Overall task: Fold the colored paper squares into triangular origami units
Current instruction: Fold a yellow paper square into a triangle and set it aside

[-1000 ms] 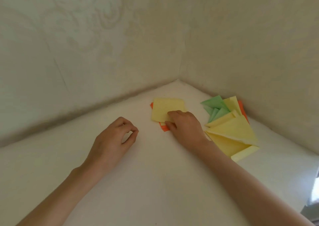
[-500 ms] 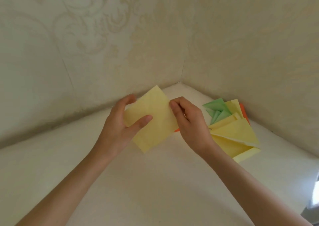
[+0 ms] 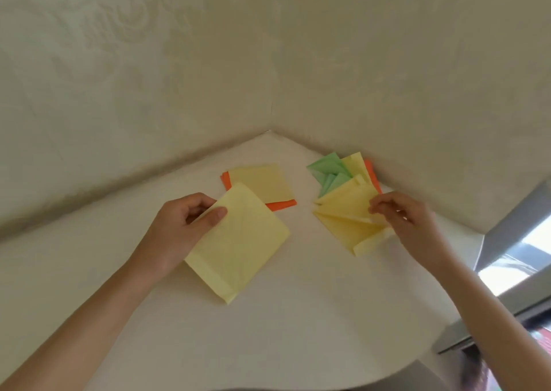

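My left hand [image 3: 182, 229] grips a pale yellow paper square [image 3: 238, 247] by its upper left corner, thumb on top, the sheet held over the white table. My right hand [image 3: 408, 220] pinches the right edge of a folded yellow triangle [image 3: 346, 211] that lies on top of the pile of folded units. Behind that triangle fan out green folded units [image 3: 326, 171], more yellow ones [image 3: 353, 164] and an orange one [image 3: 372, 176]. A small stack of flat squares [image 3: 262, 182], yellow on top with orange [image 3: 280, 205] beneath, lies between my hands, further back.
The white table [image 3: 298, 316] fits into a corner of two pale patterned walls [image 3: 149, 77]. Its right edge drops off at a grey window frame [image 3: 507, 241]; the front edge curves at the bottom right.
My right hand has let go of the yellow square and moved right onto the folded pile. The left hand has lowered the square toward me. The stack of flat squares is uncovered.
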Action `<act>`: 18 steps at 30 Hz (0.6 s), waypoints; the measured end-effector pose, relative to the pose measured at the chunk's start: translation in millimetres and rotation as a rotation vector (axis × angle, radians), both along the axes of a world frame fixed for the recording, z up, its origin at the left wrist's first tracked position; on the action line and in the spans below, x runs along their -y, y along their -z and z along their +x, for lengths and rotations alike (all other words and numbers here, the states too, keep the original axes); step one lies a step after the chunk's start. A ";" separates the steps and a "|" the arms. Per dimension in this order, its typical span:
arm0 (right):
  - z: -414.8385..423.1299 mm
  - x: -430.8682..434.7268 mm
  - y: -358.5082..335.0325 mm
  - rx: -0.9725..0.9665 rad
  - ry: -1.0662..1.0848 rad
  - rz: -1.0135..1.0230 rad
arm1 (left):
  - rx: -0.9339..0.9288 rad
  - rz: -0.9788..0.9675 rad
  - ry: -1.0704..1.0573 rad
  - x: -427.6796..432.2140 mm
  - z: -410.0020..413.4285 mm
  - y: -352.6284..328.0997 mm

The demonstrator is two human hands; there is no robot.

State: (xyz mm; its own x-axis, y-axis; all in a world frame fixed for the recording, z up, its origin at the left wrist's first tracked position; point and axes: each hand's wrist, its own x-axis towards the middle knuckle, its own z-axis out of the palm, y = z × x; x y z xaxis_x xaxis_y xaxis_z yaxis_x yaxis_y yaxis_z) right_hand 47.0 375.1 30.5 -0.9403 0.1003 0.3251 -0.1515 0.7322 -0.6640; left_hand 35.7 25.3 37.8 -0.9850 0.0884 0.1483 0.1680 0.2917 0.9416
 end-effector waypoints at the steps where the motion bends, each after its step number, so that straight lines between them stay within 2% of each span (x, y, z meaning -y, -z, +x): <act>1: 1.0 -3.0 4.6 0.076 -0.025 0.041 | -0.002 -0.002 0.008 -3.4 -0.5 0.1; 3: 2.9 -0.4 6.0 0.181 -0.080 0.142 | -0.004 0.001 0.023 -10.2 -0.6 -0.8; 8: 6.7 3.2 2.9 0.271 -0.153 0.286 | 0.002 -0.006 0.059 -26.3 3.1 0.8; 16: 8.5 13.0 -12.8 0.557 -0.068 0.074 | 0.027 -0.014 0.082 -37.1 5.6 5.5; 18: 8.0 20.5 -12.3 0.542 -0.078 -0.037 | 0.041 0.011 0.073 -34.3 5.8 4.3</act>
